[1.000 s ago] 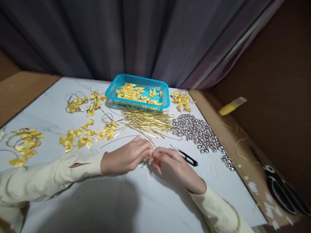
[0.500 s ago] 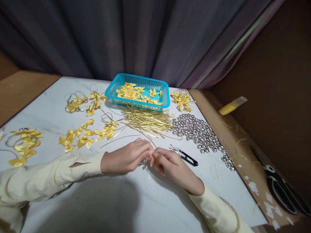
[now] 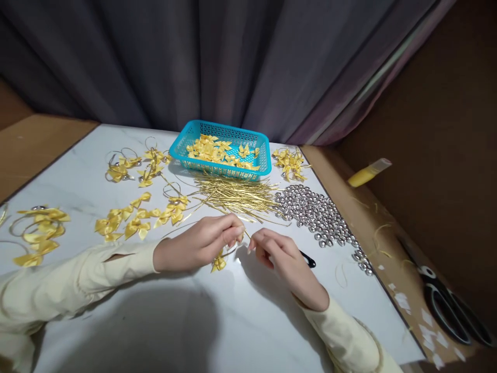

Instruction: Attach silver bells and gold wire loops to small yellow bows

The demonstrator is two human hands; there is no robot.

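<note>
a cord (image 3: 230, 253) is pinched by the left hand (image 3: 205, 241) above a bow (image 3: 219, 263); the right hand (image 3: 285, 261) is curled nearby, but its grip cannot be told.

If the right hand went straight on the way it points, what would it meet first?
Likely the gold strand in the gap, which the right hand may already touch, then the left hand. Depth is unclear from this single view.

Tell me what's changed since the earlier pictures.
The left hand has shifted slightly left, parting from the right hand. A yellow bow now shows beneath the left hand; the right hand hides more of the black thread snips. The blue basket and silver beads stayed put.
</note>
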